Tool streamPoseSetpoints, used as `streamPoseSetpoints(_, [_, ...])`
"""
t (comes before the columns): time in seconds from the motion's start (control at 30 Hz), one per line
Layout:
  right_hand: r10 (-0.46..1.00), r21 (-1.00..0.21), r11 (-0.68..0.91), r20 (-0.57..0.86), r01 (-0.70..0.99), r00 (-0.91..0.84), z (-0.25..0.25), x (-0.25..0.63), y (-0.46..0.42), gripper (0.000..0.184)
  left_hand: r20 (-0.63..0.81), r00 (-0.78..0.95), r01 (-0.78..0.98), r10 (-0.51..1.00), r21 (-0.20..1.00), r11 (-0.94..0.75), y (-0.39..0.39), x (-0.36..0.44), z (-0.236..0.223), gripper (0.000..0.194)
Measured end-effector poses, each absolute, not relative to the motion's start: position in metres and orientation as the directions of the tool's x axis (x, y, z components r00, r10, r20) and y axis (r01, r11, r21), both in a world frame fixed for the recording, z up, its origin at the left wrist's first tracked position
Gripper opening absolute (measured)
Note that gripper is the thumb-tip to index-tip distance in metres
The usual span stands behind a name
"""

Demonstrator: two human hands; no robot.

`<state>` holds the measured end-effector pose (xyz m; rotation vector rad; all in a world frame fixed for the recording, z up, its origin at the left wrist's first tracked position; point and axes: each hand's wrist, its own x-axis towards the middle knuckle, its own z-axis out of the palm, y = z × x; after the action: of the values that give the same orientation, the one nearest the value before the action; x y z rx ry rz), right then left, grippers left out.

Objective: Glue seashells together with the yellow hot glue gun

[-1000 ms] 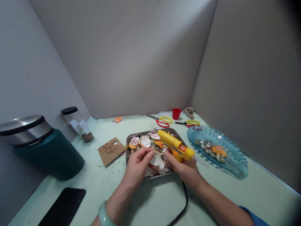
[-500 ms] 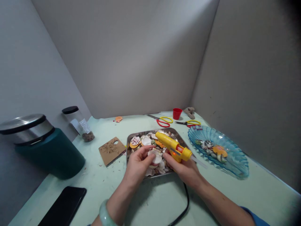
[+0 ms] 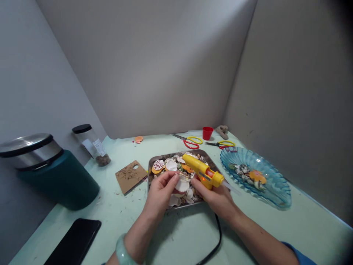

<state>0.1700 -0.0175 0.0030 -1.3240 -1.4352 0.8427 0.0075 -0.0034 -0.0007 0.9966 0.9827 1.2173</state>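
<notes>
In my right hand [image 3: 217, 197] is a yellow hot glue gun [image 3: 202, 169]. Its nozzle end points up and left over the metal tray [image 3: 180, 208], and a small orange light glows on its body. A clear glue stick [image 3: 231, 187] sticks out of the back. My left hand [image 3: 161, 189] is closed in a pinch over the tray, thumb and forefinger at the upper left edge of a white shell [image 3: 182, 184]. Whether that shell or some smaller piece is between the fingertips, I cannot make out. Mixed shells [image 3: 189, 196] fill the tray.
Right of the tray is a blue scalloped dish [image 3: 278, 186] with shells. Two pairs of scissors [image 3: 190, 141] and a red cup [image 3: 207, 133] are behind. At left are a brown card [image 3: 129, 176], a jar [image 3: 92, 143], a teal container [image 3: 59, 184] and a phone [image 3: 74, 241]. A black cord [image 3: 219, 235] runs frontward.
My left thumb has shifted up and left, baring more of the white shell's face. The glue gun and my right hand have hardly moved.
</notes>
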Motion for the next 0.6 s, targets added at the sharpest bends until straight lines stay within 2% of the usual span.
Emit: streamPoseSetpoints(0.6, [0.974, -0.923, 0.190, 0.219, 0.335, 0.050, 0.0002, 0.1711, -0.0174, 0.023, -0.021, 0.138, -0.263, 0.990, 0.963, 0.057, -0.0045, 0.0053, -0.0031, 0.036])
